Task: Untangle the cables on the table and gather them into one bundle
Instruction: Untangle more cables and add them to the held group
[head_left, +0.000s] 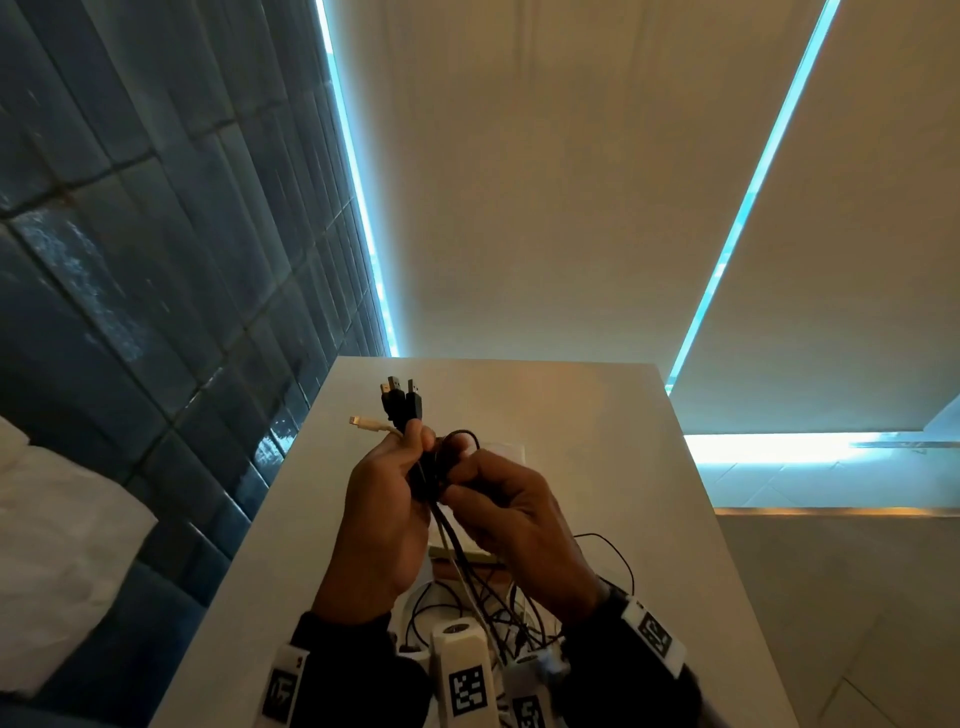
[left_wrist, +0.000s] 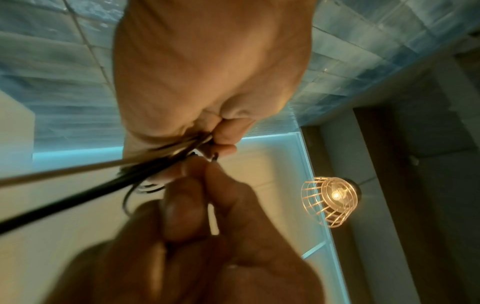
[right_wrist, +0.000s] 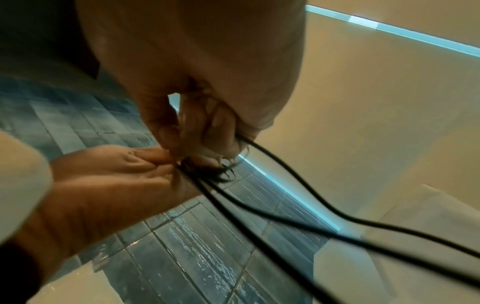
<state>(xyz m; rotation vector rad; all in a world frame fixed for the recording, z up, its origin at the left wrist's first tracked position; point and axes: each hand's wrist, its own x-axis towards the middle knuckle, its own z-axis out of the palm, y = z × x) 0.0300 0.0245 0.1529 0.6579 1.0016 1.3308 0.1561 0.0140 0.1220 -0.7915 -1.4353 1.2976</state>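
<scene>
Both hands are raised above the white table (head_left: 597, 415) and meet at one bundle of cables (head_left: 439, 519). My left hand (head_left: 387, 493) grips the bundle in its fist. Black USB plugs (head_left: 400, 400) and a white plug (head_left: 363, 421) stick out above its fingers. My right hand (head_left: 511, 506) pinches a thin black cable loop (head_left: 465, 436) against the bundle. In the left wrist view the left hand (left_wrist: 218, 133) clamps the cables (left_wrist: 98, 185) and the right hand (left_wrist: 197, 205) meets it. In the right wrist view the right hand (right_wrist: 207, 131) pinches black cables (right_wrist: 285, 207) beside the left hand (right_wrist: 116, 170).
The strands hang down to a loose tangle of thin black and white cables (head_left: 467, 603) at the table's near edge. A blue tiled wall (head_left: 156, 260) borders the table on the left, with white bedding (head_left: 52, 545) below it. A lit pendant lamp (left_wrist: 332, 201) hangs above.
</scene>
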